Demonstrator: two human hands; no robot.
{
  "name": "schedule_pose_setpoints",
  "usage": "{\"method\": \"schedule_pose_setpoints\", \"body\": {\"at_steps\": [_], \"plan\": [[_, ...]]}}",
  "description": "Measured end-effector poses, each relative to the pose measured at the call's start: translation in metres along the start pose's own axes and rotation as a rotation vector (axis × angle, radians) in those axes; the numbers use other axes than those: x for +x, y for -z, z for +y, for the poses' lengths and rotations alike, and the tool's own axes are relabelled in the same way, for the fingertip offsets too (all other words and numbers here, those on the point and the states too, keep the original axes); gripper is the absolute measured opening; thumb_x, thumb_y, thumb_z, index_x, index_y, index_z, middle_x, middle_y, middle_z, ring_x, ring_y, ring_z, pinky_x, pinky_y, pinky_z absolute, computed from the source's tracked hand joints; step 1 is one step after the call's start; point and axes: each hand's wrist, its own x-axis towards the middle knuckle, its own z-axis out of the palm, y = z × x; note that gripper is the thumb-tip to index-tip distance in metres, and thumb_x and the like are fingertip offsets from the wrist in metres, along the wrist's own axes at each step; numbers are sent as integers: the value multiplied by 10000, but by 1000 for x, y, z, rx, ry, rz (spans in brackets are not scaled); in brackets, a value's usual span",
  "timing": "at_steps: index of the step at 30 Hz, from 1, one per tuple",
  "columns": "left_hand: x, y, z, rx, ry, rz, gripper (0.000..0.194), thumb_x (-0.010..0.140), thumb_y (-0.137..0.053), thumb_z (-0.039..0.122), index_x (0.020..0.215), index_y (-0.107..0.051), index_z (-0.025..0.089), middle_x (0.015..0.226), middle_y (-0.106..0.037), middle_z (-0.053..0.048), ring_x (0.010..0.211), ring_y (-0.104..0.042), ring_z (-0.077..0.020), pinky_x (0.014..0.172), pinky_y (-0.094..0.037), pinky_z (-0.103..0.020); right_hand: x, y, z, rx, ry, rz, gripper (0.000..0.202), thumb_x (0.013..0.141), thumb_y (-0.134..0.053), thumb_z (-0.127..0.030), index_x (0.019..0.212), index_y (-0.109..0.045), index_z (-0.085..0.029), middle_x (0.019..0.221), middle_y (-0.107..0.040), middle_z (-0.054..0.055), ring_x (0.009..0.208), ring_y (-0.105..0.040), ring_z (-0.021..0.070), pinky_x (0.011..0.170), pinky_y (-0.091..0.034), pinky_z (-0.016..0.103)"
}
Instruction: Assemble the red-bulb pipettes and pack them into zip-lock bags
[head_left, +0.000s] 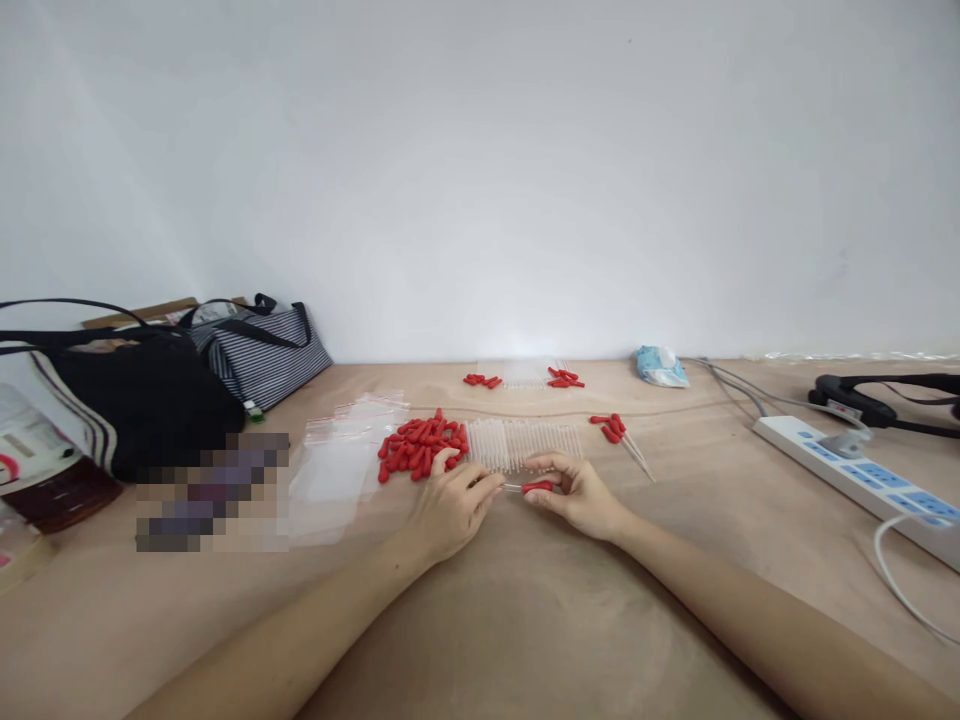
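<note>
Between my hands, over the front of the table, a thin clear dropper tube (512,488) meets a red rubber bulb (537,487). My left hand (452,507) pinches the tube's left part with closed fingers. The bulb is held between the thumb and fingers of my right hand (583,500). How far the tube sits inside the bulb I cannot tell. A heap of red rubber bulbs (420,445) lies just beyond my left hand. Side by side behind both hands are many clear tubes (529,437). A few red bulbs (611,430) with pale thin sticks (640,458) lie to the right.
Clear zip bags (326,490) lie left of the heap. Near the wall sits a bag with red-ended pieces (525,372). A blue crumpled packet (661,366), a power strip (862,475) and black glasses (847,400) are right; bags (262,350) and a jar (52,485) left.
</note>
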Motion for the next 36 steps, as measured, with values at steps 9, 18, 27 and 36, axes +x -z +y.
{"method": "schedule_pose_setpoints", "body": {"at_steps": [9,18,27,36], "plan": [[0,0,1,-60,-27,5,230,893,-343,182,937,-569,182,780,-629,-21,667,-520,-133,746,-277,-334,1,3,1,-270,71,-67,171,760,-569,-332,838,-665,-215,777,-663,28,702,-589,145,661,-464,281],[-2,0,0,8,-107,-2,225,891,-342,172,914,-565,177,709,-607,-17,608,-488,-130,674,-263,-321,-3,3,-9,-557,299,-87,146,800,-530,-309,785,-638,-212,715,-661,27,660,-583,143,734,-384,324],[-3,-3,6,10,-139,37,221,871,-343,156,861,-564,165,653,-594,-15,565,-482,-123,668,-284,-310,-4,2,-8,-601,366,-104,165,813,-506,-332,833,-625,-219,707,-664,32,625,-577,142,704,-376,319],[0,-4,9,-11,-150,51,210,868,-348,146,842,-556,166,651,-590,-4,557,-479,-120,669,-278,-311,-4,-1,-7,-678,386,-128,147,812,-503,-302,859,-608,-210,696,-654,29,617,-557,138,726,-321,334]]}}
